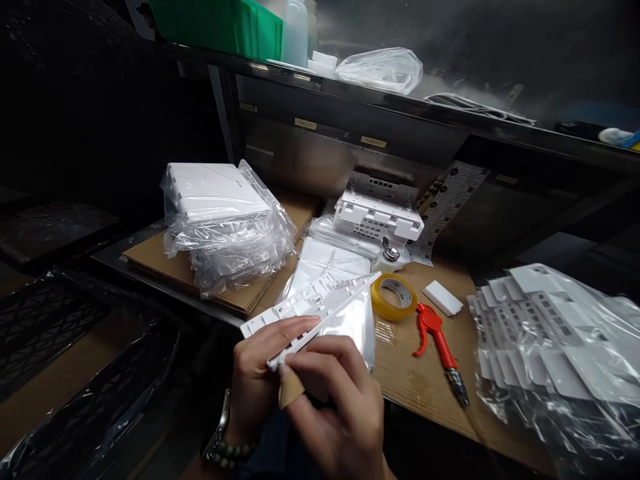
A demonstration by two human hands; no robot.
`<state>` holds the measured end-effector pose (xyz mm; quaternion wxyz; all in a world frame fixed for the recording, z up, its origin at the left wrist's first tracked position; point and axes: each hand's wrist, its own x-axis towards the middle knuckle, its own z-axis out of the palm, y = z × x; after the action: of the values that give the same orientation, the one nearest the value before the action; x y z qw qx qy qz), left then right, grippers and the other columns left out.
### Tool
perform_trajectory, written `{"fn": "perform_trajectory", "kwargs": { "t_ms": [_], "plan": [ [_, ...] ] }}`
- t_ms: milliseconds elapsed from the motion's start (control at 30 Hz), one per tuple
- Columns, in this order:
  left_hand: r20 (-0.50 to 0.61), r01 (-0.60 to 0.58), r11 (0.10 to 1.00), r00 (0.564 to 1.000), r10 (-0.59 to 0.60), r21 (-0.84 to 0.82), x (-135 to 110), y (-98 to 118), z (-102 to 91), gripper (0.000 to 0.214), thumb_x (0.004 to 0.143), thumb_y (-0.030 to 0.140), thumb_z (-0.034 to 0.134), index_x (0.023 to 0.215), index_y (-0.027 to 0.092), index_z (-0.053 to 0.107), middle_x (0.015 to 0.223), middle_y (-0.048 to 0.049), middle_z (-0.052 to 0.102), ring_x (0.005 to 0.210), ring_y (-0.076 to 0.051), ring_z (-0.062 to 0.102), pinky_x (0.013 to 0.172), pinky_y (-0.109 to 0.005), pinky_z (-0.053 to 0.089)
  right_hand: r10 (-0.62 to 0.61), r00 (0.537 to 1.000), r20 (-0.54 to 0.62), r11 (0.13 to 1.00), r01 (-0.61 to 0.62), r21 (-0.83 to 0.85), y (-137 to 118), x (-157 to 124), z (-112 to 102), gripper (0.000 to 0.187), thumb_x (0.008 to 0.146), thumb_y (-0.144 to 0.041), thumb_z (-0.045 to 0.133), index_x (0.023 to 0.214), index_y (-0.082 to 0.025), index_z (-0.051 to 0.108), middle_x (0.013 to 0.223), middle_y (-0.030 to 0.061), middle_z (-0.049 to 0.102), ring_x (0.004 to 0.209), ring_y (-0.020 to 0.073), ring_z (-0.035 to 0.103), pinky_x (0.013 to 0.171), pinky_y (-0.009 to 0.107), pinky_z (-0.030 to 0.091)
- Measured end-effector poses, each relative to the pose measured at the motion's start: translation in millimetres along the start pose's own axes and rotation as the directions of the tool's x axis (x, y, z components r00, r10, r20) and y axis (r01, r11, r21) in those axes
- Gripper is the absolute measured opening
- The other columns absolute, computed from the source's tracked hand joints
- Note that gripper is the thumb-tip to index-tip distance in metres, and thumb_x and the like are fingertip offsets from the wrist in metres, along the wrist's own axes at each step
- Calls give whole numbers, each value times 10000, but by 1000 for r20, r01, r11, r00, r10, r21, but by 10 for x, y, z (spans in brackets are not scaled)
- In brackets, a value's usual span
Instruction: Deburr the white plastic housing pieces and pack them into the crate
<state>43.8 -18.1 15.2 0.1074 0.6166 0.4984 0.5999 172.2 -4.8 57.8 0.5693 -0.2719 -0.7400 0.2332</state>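
Observation:
A white moulded plastic cover (pixel 306 301) with slots and ribs along its inside is tilted up in front of me. My left hand (pixel 255 373) grips it by its near left end, fingers over the edge. At the cover's near corner, my right hand (pixel 340 400) presses with thumb and bent fingers closed on the edge. A tan wrap covers the tip of the right thumb. Whether a small piece is also between those fingertips is hidden. Under the cover lie clear plastic bags (pixel 357 327).
Bagged white panels (pixel 220 193) are piled on cardboard at the left, more bagged parts (pixel 555 333) at the right. Yellow tape (pixel 380 307), a red air blow gun (pixel 435 333) with its hose and a white block (pixel 443 297) lie right of my hands. White housings (pixel 380 217) stand behind, below a shelf (pixel 380 103).

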Motion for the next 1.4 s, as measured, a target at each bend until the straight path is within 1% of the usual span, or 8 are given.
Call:
{"fn": "perform_trajectory", "kwargs": {
  "t_ms": [367, 567, 700, 767, 867, 967, 1067, 1400],
  "plan": [
    [11, 1, 1000, 1000, -1, -21, -6, -23, -25, 340, 870, 29, 733, 1105, 272, 769, 1066, 21, 800, 981, -174, 760, 949, -264, 592, 180, 897, -405, 895, -320, -311, 839, 391, -754, 164, 905, -348, 735, 923, -186, 744, 992, 81, 664, 899, 219, 652, 764, 369, 560],
    [316, -123, 991, 939, 135, -57, 164, -191, -210, 329, 945, 120, 660, 1174, 343, 741, 1116, 34, 791, 1303, -230, 615, 1236, -435, 341, 487, 826, 283, 818, -545, 183, 460, 230, -829, 161, 1011, -372, 607, 1056, -221, 642, 1181, 88, 708, 847, 156, 685, 684, 281, 571],
    [115, 124, 977, 988, -105, -171, 228, -190, -119, 441, 848, 327, 821, 1260, 434, 707, 1508, 32, 581, 1544, -298, 294, 1307, -509, -1, 481, 862, 163, 820, -507, 265, 407, 52, -756, 89, 1039, -323, 582, 1067, -251, 626, 1069, 28, 755, 999, 148, 708, 872, 266, 573],
    [64, 374, 741, 909, -411, -558, 246, -128, -19, 898, 709, 553, 895, 1489, 509, 452, 1692, 61, 313, 1594, -306, 137, 1306, -504, 39, 421, 907, -29, 872, -395, 289, 450, -39, -719, 73, 1048, -285, 562, 1091, -267, 618, 1080, 13, 766, 1036, 138, 716, 895, 252, 575],
    [385, 556, 152, 722, -575, -817, 327, -5, 80, 1023, 784, 892, 529, 1612, 351, 267, 1696, -71, 308, 1576, -369, 187, 1269, -581, 207, 307, 947, -89, 922, -274, 273, 512, -203, -661, 111, 1051, -232, 538, 1128, -282, 599, 1122, 12, 773, 1076, 137, 722, 917, 257, 578],
    [574, 604, -219, 492, -655, -767, 473, 95, 74, 724, 1029, 584, 292, 1569, 107, 365, 1530, -223, 527, 1483, -404, 399, 1218, -627, 303, 283, 958, 47, 925, -286, 251, 540, -367, -655, 131, 1030, -222, 566, 1139, -290, 593, 1132, 19, 775, 1093, 158, 724, 944, 288, 575],
    [584, 534, -371, 309, -750, -760, 587, 148, 36, 576, 1044, 316, 327, 1543, 32, 371, 1377, -254, 648, 1369, -396, 549, 1192, -629, 349, 346, 924, 162, 909, -373, 185, 523, -430, -729, 142, 1013, -221, 587, 1137, -285, 617, 1185, 47, 755, 1023, 181, 743, 833, 289, 606],
    [587, 466, -387, 438, -680, -796, 509, 353, 155, 552, 1040, 352, 428, 1533, 105, 433, 1291, -206, 713, 1184, -375, 690, 1140, -565, 447, 0, 971, 240, 995, 24, -95, 65, -130, -334, 212, 915, -126, 713, 1114, -199, 722, 966, 65, 693, 884, 177, 665, 774, 288, 570]
  ]
}}
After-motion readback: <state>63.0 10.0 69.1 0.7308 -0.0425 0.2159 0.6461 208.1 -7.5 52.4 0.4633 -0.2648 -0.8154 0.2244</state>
